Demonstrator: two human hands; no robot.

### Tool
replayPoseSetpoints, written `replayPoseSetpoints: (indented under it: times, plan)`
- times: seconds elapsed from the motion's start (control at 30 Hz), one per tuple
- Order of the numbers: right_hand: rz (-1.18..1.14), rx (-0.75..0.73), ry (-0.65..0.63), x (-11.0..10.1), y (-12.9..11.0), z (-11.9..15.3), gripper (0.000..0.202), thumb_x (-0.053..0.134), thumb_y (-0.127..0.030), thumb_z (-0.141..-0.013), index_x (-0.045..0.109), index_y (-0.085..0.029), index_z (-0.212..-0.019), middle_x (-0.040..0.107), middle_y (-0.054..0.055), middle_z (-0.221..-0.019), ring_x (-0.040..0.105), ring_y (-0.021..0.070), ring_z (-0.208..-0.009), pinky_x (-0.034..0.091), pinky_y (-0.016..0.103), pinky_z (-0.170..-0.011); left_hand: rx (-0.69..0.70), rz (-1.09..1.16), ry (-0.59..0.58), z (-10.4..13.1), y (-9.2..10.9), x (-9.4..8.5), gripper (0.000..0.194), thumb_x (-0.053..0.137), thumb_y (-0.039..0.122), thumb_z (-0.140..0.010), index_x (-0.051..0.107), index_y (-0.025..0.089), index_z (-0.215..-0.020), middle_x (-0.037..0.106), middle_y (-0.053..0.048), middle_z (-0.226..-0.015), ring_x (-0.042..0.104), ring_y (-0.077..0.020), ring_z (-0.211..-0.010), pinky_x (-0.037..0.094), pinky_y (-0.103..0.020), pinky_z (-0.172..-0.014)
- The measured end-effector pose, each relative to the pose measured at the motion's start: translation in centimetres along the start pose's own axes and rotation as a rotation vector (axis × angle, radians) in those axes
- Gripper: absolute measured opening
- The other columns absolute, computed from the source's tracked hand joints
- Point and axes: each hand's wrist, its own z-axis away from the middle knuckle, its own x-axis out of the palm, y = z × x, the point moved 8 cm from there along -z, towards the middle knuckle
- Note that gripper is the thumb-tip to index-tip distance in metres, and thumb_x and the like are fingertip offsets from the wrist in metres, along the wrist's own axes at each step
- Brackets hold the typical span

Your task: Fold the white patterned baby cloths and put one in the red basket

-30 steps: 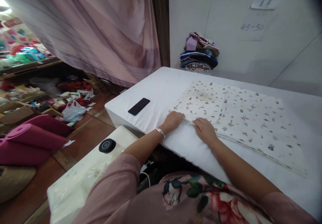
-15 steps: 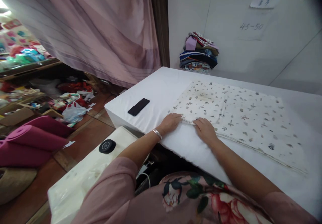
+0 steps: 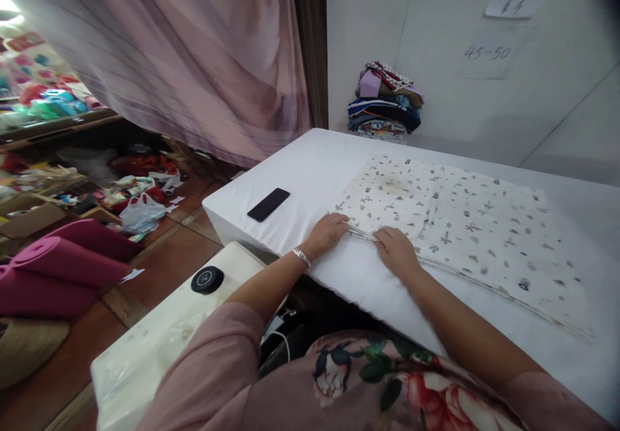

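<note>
A white cloth [image 3: 465, 224] with a small leaf-and-figure print lies folded in layers on the white-covered table [image 3: 305, 166]. My left hand [image 3: 327, 233] grips its near left corner, fingers closed over the edge. A short way to the right, my right hand [image 3: 396, 249] pinches the same near edge. Between the two hands the layered edge shows, slightly lifted. The thumbs are mostly hidden under my hands. A silver bracelet [image 3: 302, 257] sits on my left wrist.
A black phone [image 3: 268, 205] lies left of the cloth. Folded clothes [image 3: 386, 103] are stacked against the wall. Below the table's left edge stands a white surface with a round black object [image 3: 207, 280]. Pink rolled mats [image 3: 62, 266] rest on the cluttered floor, and a curtain [image 3: 232, 63] hangs behind.
Both hands keep their hold on the cloth's near edge, almost unmoved. The view has shifted very slightly.
</note>
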Motion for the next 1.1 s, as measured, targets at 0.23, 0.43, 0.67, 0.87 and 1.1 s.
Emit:
replayPoseSetpoints:
  times: [0.23,0.43,0.67,0.87,1.1]
  plan:
    - [0.003,-0.022,-0.002,0.1,0.0,0.1,0.022,0.045,-0.018,-0.089,0.064,-0.018,-0.099,0.058,0.009,-0.094,0.048,0.0216,-0.089,0.038,0.033,-0.077,0.055,-0.040,-0.057,0.0,0.6,0.1,0.023,0.038,0.017,-0.093,0.059,0.016,-0.084,0.063,-0.004,-0.089,0.054,-0.0163,-0.086,0.041,-0.031,-0.082]
    - [0.005,-0.014,-0.002,0.2,0.0,0.1,0.022,0.044,-0.018,-0.089,0.064,-0.018,-0.100,0.058,0.009,-0.094,0.049,0.0215,-0.089,0.038,0.033,-0.077,0.022,-0.068,-0.129,-0.2,0.5,1.0,0.019,0.040,0.017,-0.091,0.058,0.016,-0.089,0.062,-0.005,-0.084,0.054,-0.0179,-0.082,0.041,-0.033,-0.080]
    - [0.002,-0.021,0.016,0.1,0.0,0.1,0.022,0.045,-0.019,-0.089,0.064,-0.018,-0.098,0.059,0.008,-0.096,0.049,0.0213,-0.090,0.039,0.032,-0.077,-0.030,0.037,-0.099,-0.4,0.3,0.8,0.019,0.047,0.025,-0.088,0.059,0.017,-0.102,0.061,-0.007,-0.099,0.053,-0.0199,-0.093,0.041,-0.035,-0.083]
    - [-0.003,-0.029,0.016,0.0,-0.1,0.2,0.023,0.042,-0.020,-0.090,0.064,-0.019,-0.097,0.059,0.008,-0.096,0.049,0.0211,-0.089,0.038,0.032,-0.075,-0.028,0.107,-0.094,-0.7,0.4,0.8,0.030,0.044,0.041,-0.091,0.062,0.019,-0.100,0.061,-0.008,-0.101,0.054,-0.0204,-0.094,0.041,-0.035,-0.082]
    - [-0.016,-0.026,0.014,0.0,-0.1,0.2,0.022,0.043,-0.021,-0.090,0.063,-0.018,-0.098,0.059,0.008,-0.096,0.048,0.0212,-0.090,0.038,0.031,-0.076,-0.032,0.129,-0.120,-1.1,0.1,1.2,0.030,0.039,0.034,-0.094,0.064,0.020,-0.103,0.062,-0.006,-0.099,0.055,-0.0182,-0.094,0.042,-0.032,-0.081]
